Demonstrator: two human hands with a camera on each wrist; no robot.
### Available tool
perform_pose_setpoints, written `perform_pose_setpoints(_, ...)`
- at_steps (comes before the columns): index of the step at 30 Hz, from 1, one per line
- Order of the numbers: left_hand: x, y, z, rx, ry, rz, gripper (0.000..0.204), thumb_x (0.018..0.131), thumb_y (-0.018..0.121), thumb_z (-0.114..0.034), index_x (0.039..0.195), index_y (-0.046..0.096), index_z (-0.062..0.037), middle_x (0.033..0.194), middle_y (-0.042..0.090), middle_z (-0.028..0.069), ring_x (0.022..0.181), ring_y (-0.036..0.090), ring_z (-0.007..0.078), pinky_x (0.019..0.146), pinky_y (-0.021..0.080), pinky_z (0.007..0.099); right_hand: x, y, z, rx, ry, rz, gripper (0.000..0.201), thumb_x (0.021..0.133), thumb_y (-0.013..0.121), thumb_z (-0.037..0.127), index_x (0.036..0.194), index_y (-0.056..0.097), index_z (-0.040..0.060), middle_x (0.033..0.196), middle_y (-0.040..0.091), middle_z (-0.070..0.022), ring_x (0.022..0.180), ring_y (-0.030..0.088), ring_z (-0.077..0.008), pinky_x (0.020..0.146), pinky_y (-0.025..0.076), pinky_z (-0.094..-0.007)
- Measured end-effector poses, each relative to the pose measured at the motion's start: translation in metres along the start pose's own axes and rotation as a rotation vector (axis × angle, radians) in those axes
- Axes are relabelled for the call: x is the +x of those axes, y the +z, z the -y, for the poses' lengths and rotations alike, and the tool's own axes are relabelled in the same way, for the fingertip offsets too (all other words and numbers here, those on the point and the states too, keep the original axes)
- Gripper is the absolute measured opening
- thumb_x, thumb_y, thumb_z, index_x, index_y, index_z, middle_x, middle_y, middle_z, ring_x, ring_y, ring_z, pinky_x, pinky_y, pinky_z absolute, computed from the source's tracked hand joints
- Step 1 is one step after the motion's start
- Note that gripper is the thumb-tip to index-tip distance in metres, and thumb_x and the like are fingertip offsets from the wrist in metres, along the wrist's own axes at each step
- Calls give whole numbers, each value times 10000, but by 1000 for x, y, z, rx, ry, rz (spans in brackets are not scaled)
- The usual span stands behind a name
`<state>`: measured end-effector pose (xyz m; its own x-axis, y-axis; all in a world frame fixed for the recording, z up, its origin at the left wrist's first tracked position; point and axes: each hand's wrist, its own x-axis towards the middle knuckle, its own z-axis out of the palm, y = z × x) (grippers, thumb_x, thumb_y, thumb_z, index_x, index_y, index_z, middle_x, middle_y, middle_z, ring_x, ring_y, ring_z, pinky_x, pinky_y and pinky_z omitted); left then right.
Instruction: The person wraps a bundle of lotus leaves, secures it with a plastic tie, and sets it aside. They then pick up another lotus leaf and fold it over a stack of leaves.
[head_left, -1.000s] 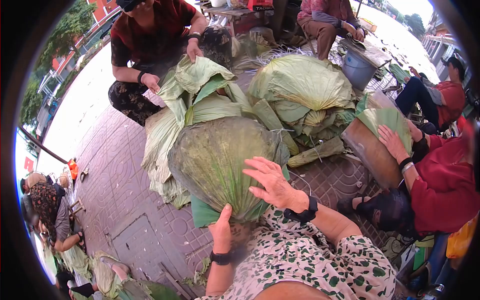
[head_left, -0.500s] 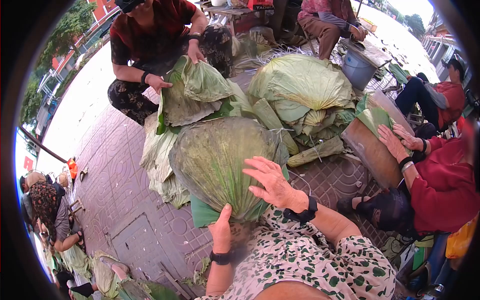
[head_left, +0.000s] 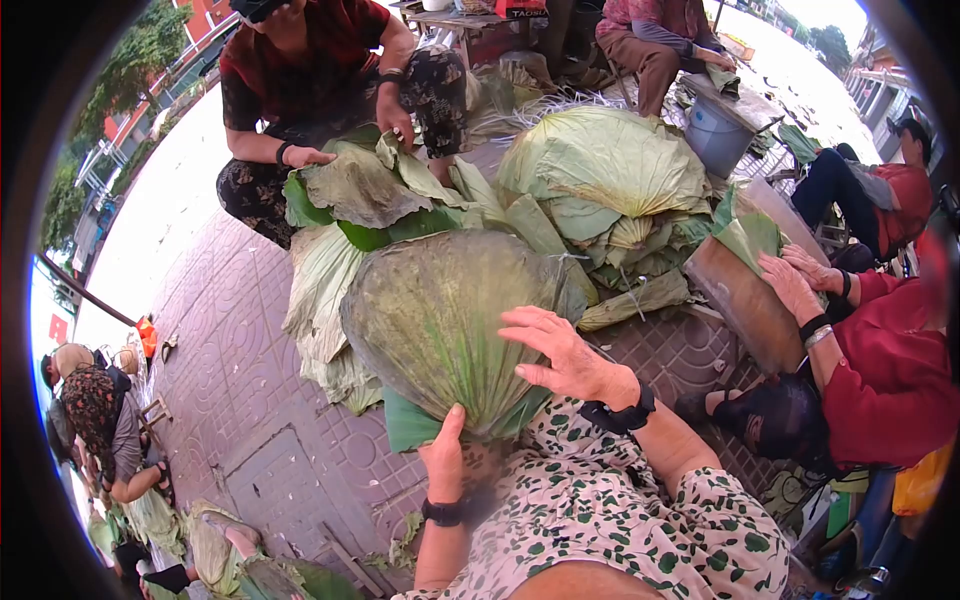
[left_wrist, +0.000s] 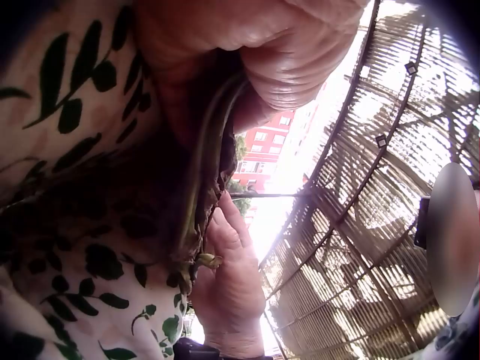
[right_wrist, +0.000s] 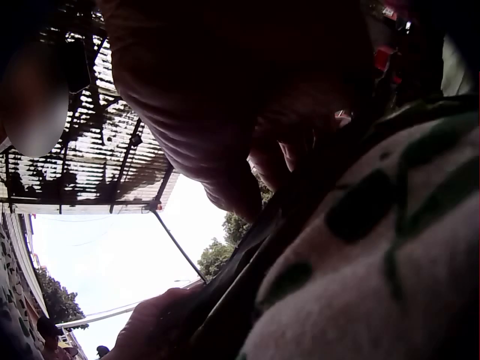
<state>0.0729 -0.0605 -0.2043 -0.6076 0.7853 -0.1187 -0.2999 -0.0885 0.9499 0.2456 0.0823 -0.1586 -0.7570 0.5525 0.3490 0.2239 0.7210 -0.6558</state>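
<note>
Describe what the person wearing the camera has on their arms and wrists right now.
Both forearms are bare. The left hand has a black band at its wrist, like a watch strap. The right hand has a wider black strap with a chunky block on it. No gloves and no rings that I can make out. The garment below the arms is cream fabric printed with dark green leaves.

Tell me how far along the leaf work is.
Done: tied, folded bundles lie beside the heaped leaf pile. In hand: one big lotus leaf lies on the lap; the left hand pinches its near edge and the right hand rests flat on top. It is still spread wide, unfolded. Left: loose leaves lie on the paving.
</note>
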Motion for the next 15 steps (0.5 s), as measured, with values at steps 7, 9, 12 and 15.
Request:
perform_pose_setpoints(7,-2,4,-5,-44,-3,4,307,802,622,-60,1083,534,27,1058,562,50,912,529,138,826,424,273,-19,-94,17,207,156,-272,392,814,568,89,1194,489,34,1199,509,-99,1104,483,-196,927,375,-331)
perform_pose_setpoints(9,-2,4,-7,-55,-1,21,298,800,624,-60,1073,539,26,1052,563,48,905,529,137,822,425,275,-26,-124,29,190,160,-337,407,819,568,116,1204,480,21,1203,508,-82,1098,481,-174,922,375,-327)
perform_pose_setpoints(12,-2,3,-6,-3,-12,5,285,801,624,-63,1059,542,26,1034,564,44,898,525,134,820,422,274,-34,-163,57,157,122,-464,425,830,560,132,1220,456,-3,1207,508,-93,1118,477,-175,930,362,-319)
perform_pose_setpoints(15,1,0,-1,9,34,5,286,801,626,-67,1056,540,27,1032,563,40,897,521,130,823,416,269,-42,-193,89,153,13,-560,462,843,544,135,1244,397,-39,1216,497,-160,1094,507,-222,908,379,-315)
